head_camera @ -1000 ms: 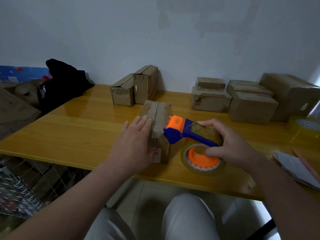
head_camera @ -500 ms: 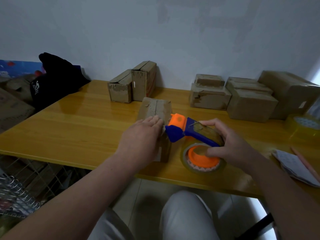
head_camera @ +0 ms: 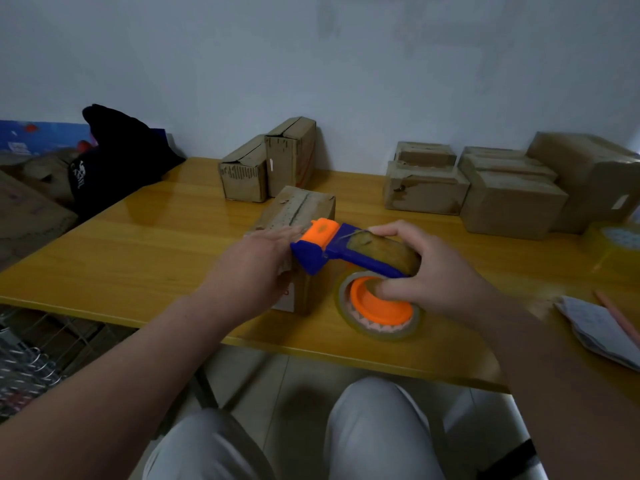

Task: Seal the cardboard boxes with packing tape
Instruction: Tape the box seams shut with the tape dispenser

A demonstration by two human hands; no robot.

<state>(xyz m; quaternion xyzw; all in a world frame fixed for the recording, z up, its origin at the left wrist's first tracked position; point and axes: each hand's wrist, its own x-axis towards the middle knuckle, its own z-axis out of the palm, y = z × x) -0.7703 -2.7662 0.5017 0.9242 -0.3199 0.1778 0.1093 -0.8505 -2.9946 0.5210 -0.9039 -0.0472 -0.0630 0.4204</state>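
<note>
Cardboard box (head_camera: 301, 209) near front edge of table (head_camera: 138, 258). Left hand (head_camera: 254, 271) blurred, fingers apparently flat on its top. Right hand (head_camera: 429, 275) grips tape dispenser (head_camera: 332, 247) just beside box.

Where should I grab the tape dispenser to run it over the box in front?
Take the tape dispenser by its wrapped handle, from the right and over the top, as the right hand does. The handle runs back that way, above the roll, and the orange head points left at the box.
</note>
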